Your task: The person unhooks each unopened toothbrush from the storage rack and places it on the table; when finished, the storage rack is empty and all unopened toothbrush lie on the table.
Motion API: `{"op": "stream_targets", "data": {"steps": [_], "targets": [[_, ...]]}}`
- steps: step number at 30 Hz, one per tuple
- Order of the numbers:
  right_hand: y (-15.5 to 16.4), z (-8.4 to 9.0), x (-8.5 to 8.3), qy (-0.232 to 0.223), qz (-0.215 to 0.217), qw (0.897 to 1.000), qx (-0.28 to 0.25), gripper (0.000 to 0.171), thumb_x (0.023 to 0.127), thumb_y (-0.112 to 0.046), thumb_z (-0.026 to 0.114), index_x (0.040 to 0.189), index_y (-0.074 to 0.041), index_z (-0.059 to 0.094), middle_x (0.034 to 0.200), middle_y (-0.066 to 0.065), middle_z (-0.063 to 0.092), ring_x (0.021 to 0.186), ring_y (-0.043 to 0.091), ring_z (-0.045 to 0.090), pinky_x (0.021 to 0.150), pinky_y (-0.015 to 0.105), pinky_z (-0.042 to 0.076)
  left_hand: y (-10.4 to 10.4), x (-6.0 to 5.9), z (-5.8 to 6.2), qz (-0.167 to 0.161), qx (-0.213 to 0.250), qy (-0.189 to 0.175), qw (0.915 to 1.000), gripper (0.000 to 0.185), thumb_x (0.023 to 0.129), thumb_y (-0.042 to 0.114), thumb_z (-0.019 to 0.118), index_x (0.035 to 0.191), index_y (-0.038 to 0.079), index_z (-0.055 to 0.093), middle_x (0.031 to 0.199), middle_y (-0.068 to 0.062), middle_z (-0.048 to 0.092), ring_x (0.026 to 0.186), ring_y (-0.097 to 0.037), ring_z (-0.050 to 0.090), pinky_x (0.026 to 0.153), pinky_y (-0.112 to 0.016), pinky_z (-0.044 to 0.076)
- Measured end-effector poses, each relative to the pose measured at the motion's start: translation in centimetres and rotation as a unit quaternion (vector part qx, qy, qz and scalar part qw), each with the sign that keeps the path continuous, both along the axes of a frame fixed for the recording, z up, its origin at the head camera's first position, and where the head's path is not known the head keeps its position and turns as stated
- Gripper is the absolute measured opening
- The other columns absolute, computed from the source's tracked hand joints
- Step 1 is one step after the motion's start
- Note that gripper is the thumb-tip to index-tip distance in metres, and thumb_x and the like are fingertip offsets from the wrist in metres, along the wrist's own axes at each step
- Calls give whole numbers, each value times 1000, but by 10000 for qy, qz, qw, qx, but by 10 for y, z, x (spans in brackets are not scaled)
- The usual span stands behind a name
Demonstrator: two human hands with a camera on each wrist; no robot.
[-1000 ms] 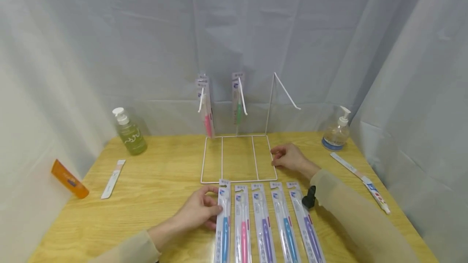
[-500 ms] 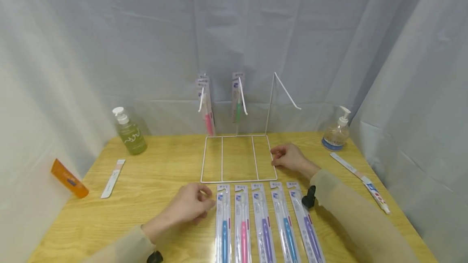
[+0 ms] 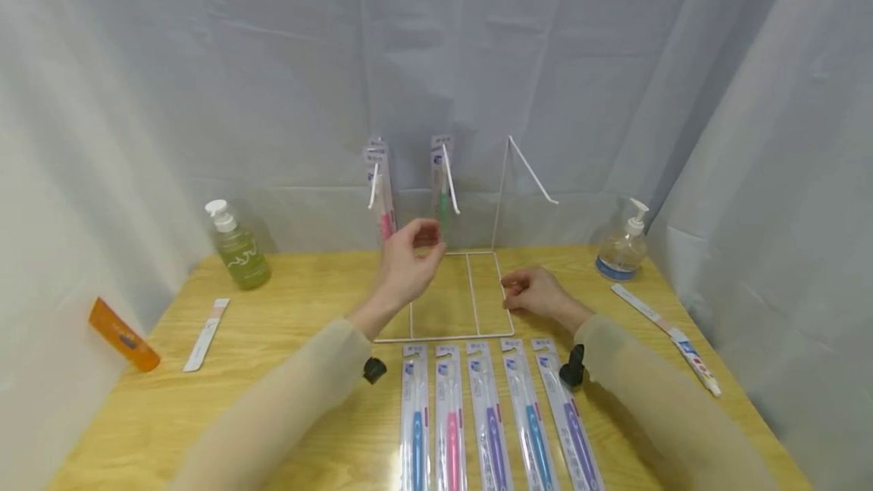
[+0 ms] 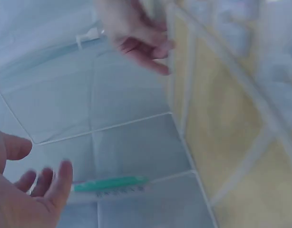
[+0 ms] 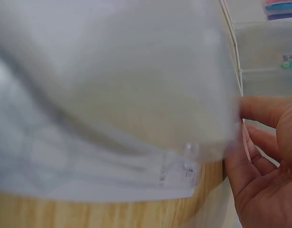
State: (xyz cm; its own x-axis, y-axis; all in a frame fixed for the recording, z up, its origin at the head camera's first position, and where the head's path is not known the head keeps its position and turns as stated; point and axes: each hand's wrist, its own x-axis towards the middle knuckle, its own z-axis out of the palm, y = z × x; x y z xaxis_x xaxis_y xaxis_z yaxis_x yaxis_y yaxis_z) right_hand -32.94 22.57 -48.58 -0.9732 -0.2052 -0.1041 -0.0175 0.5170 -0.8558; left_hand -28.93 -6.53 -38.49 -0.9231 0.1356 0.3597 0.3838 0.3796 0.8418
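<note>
My left hand [image 3: 409, 260] is held up over the back of the white wire display rack [image 3: 475, 301], fingers loosely bent with nothing between them. Just beyond its fingertips hangs a packaged green toothbrush [image 3: 443, 199] on the rack's middle hook; the same green toothbrush [image 4: 110, 184] shows in the left wrist view. On the left hook are packaged pink toothbrushes [image 3: 386, 222], partly covered by that hand. My right hand [image 3: 539, 294] pinches the right side wire of the rack's base. Several packaged toothbrushes [image 3: 492, 430], blue, pink and purple, lie in a row before the rack.
A green pump bottle [image 3: 245, 258], an orange tube [image 3: 124, 336] and a slim white packet [image 3: 207, 336] are at the left. To the right stand a clear pump bottle [image 3: 622, 248], another slim packet [image 3: 644, 305] and a toothpaste tube [image 3: 697, 361]. A grey curtain [image 3: 293, 97] hangs behind.
My left hand has left the leftmost blue toothbrush in the row and moved forward and up to the rack. The right hand has stayed at the rack's side wire.
</note>
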Motion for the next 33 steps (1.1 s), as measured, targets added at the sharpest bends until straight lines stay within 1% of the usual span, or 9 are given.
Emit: {"op": "stream_targets", "data": {"steps": [1, 5, 8, 12, 14, 17, 21, 27, 33], "targets": [[-1, 0, 0, -16, 3, 10000, -26, 50, 90, 4, 86, 137, 12, 71, 91, 8, 72, 72, 9, 67, 65, 20, 65, 6, -9, 4, 40, 52, 35, 10000, 46, 102, 8, 76, 146, 0, 65, 143, -24, 74, 133, -41, 73, 110, -50, 68], [-2, -1, -1, -19, 5, 10000, -48, 50, 89, 4, 86, 136, 12, 71, 90, 9, 72, 71, 9, 68, 63, 21, 64, 19, -64, -11, 423, -54, 287, 9987, 73, 99, 21, 80, 163, 9, 49, 155, -19, 63, 140, -39, 65, 121, -54, 60], [-1, -3, -3, -41, 2, 9999, -114, 49, 89, 5, 86, 135, 12, 72, 90, 9, 73, 70, 10, 68, 63, 21, 64, 24, -92, -14, 851, 164, 272, 9959, 77, 96, 21, 79, 165, 13, 47, 158, -15, 63, 141, -35, 64, 125, -54, 55], [-1, -4, -5, -59, 24, 10000, -58, 51, 88, 4, 86, 136, 11, 71, 91, 10, 74, 70, 10, 69, 64, 21, 64, 29, -85, 17, 1332, 662, -192, 9887, 60, 101, 10, 72, 159, 10, 55, 158, -16, 65, 144, -37, 65, 129, -52, 53], [-1, -5, -4, -43, 41, 10000, -11, 52, 87, 4, 87, 136, 11, 71, 91, 11, 76, 70, 10, 69, 63, 22, 64, 31, -83, 27, 1540, 778, -388, 9842, 52, 104, 9, 69, 155, 11, 59, 154, -14, 69, 141, -35, 68, 127, -49, 55], [-3, -4, -2, -16, 35, 10000, 91, 51, 87, 4, 87, 136, 10, 72, 92, 12, 77, 70, 10, 68, 62, 22, 63, 33, -93, 30, 1761, 899, -566, 9786, 45, 104, 8, 69, 149, 10, 64, 147, -14, 74, 133, -32, 73, 121, -43, 60], [-5, -2, -1, 10, 74, 9999, 115, 51, 88, 3, 87, 137, 10, 71, 92, 12, 78, 69, 9, 68, 62, 21, 62, 35, -102, 31, 1845, 929, -712, 9758, 37, 105, 10, 68, 142, 9, 69, 142, -15, 76, 130, -32, 74, 120, -44, 60], [-6, -1, 0, 39, 142, 9998, 108, 50, 89, 3, 85, 136, 12, 71, 87, 6, 76, 67, 7, 68, 60, 20, 63, 37, -101, 34, 1692, 871, -725, 9790, 30, 108, 14, 66, 137, 7, 72, 139, -16, 78, 129, -34, 74, 120, -48, 59], [-1, 0, -3, -18, 24, 10000, 65, 51, 90, 2, 86, 138, 10, 71, 90, 8, 77, 69, 9, 69, 62, 20, 63, 46, -98, 37, 1039, 702, -412, 9913, 25, 108, 12, 69, 131, 3, 74, 134, -20, 79, 122, -37, 77, 112, -48, 65]]}}
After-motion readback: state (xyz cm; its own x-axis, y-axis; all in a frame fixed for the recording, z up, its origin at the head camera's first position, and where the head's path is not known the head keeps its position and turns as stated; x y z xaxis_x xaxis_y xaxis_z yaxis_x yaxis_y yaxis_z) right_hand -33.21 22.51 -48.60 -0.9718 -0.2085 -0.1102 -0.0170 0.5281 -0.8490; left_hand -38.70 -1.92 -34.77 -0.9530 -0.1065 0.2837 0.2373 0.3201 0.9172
